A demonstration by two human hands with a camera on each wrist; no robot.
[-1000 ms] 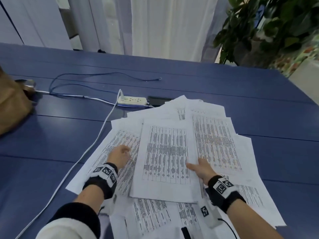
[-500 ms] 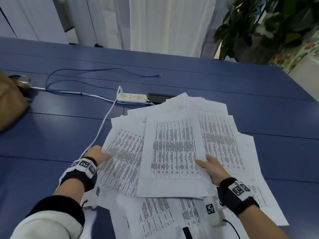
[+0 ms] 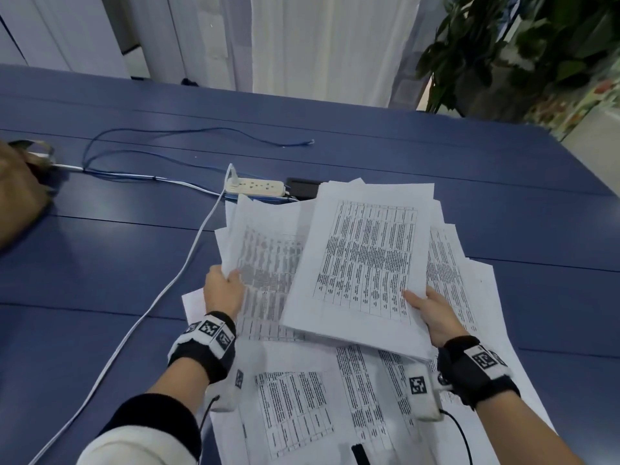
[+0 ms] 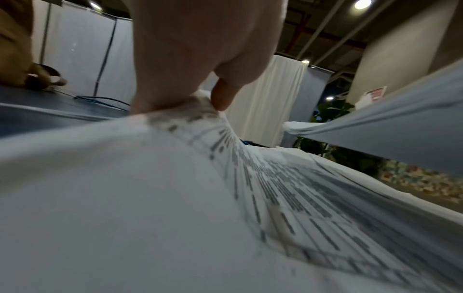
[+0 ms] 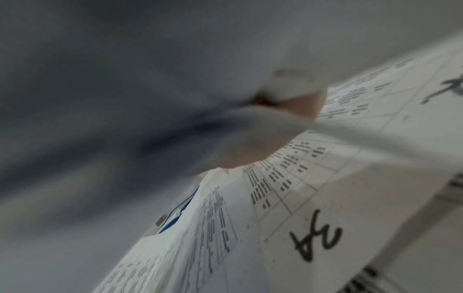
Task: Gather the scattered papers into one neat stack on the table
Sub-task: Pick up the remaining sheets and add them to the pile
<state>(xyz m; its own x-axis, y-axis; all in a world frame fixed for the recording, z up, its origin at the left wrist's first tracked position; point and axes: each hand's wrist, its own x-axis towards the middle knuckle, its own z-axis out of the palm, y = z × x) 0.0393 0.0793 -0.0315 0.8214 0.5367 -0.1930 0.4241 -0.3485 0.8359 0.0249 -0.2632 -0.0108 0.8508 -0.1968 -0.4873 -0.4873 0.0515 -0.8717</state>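
Printed white papers lie in a loose heap on the blue table (image 3: 100, 263). My left hand (image 3: 224, 290) grips the left edge of a lifted bundle of sheets (image 3: 265, 256), thumb on top; the left wrist view shows that thumb (image 4: 223, 97) pinching the paper (image 4: 175, 178). My right hand (image 3: 432, 308) holds the lower right edge of another raised bundle (image 3: 365, 263), which overlaps the left one. The right wrist view is mostly blurred paper (image 5: 325, 198) with a fingertip (image 5: 250, 154) under a sheet. More sheets (image 3: 302, 407) stay flat near the front edge.
A white power strip (image 3: 255, 187) with a white cable (image 3: 188, 266) lies just beyond the papers, next to a black box (image 3: 302, 187). A thin blue cable (image 3: 188, 132) loops further back. A brown bag (image 3: 16, 196) sits at the left edge. A potted plant (image 3: 503, 55) stands behind the right corner.
Both hands went from lying flat on the papers to gripping bundles and lifting them. The left hand slid to the left edge, then moved in toward the middle with its sheets.
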